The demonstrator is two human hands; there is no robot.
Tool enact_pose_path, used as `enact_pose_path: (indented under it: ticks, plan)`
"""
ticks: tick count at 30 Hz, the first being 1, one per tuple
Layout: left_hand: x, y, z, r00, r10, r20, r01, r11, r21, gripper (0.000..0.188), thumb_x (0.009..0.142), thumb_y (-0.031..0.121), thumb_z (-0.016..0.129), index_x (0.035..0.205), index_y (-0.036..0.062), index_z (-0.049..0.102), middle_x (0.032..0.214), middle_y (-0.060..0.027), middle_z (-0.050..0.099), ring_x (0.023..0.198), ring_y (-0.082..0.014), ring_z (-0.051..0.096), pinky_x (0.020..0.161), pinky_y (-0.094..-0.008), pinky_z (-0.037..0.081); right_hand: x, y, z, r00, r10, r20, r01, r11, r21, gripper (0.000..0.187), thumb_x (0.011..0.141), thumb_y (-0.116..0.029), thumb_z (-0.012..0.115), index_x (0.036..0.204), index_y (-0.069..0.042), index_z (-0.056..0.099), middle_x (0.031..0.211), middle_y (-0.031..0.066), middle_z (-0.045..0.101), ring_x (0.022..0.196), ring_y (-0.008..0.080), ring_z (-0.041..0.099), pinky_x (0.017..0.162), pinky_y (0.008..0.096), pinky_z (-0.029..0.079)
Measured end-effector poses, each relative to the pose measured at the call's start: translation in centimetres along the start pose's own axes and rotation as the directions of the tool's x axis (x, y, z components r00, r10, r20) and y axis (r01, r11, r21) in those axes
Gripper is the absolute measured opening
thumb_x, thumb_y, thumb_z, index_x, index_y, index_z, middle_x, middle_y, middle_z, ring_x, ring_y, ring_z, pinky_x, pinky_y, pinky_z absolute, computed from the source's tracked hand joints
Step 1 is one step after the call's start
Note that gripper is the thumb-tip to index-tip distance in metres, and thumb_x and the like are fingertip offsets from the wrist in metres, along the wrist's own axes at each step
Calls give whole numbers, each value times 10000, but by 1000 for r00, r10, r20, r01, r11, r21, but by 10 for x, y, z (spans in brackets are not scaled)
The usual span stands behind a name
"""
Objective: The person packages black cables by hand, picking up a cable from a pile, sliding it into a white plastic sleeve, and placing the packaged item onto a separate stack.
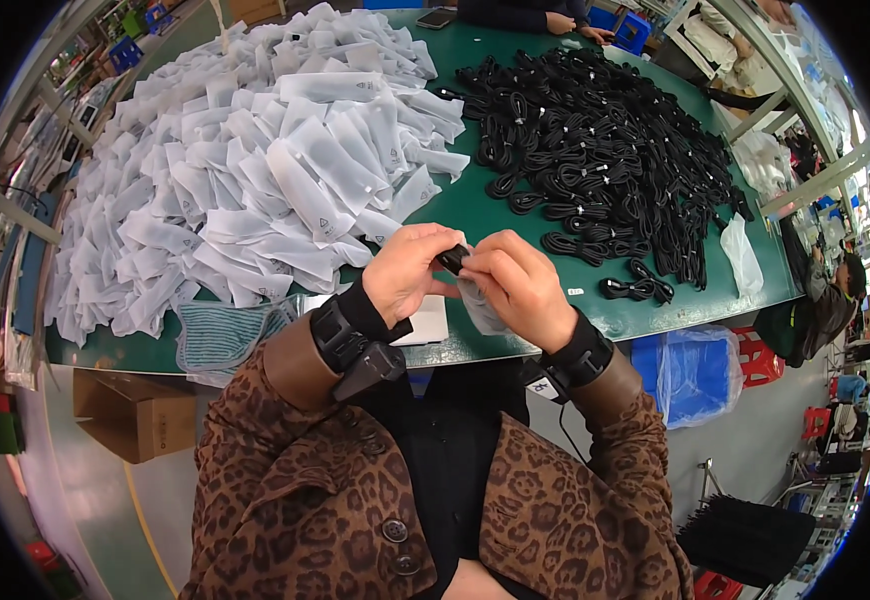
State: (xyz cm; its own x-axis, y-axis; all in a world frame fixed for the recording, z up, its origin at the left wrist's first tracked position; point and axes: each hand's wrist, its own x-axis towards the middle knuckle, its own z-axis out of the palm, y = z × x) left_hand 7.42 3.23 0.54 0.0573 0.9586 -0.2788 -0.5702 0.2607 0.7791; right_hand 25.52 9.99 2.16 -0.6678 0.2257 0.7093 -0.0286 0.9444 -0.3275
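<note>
Looking steeply down and forward from the wearer's head, through a wide fisheye lens, the left of a pair. Set close above the leopard-print jacket [295, 500] at the lower edge, and near the left hand [405, 270] and right hand [522, 290] around the middle. Taking in most of the green table [615, 312] and floor [695, 440] either side. Bending straight edges toward a dark round rim, probably too warped there for fine detail.

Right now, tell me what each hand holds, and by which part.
The left hand holds a black item, likely a coiled cable, gripped part unclear. The right hand pinches a frosted bag near its upper end.
</note>
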Motion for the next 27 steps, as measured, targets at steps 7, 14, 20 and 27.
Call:
enact_pose_path:
  ticks: [7,14,20,27]
  plan:
    - [2,-12,3,991,11,-133,-9,1000,17,133,943,192,584,898,66,592,824,-36,575,769,-163,599,700,-427,540,-7,9,-1,991,130,-12,-130,991,-6,279,753,56,735,993,-19,613,942,113,597,801,270,629,631,360,522]
    - [-7,-10,17,977,105,-185,-94,993,67,156,941,199,574,882,54,580,827,-47,573,746,-171,596,667,-412,537,7,-12,-4,993,75,92,-76,997,0,257,769,21,722,985,-27,591,950,119,577,825,279,626,654,365,529]
    - [11,-18,8,978,-39,-204,25,997,-69,158,950,193,559,927,40,592,893,-73,612,791,-203,635,660,-413,566,-8,3,7,985,64,158,-40,987,-154,268,761,6,737,975,-15,577,947,115,582,800,287,629,642,370,526]
    - [14,-31,3,977,-24,-210,4,995,-95,242,992,243,535,1075,27,603,977,-88,641,864,-208,654,721,-417,575,-14,16,11,986,115,116,-94,980,-176,178,759,27,690,865,-10,552,860,104,569,721,253,596,619,333,501]
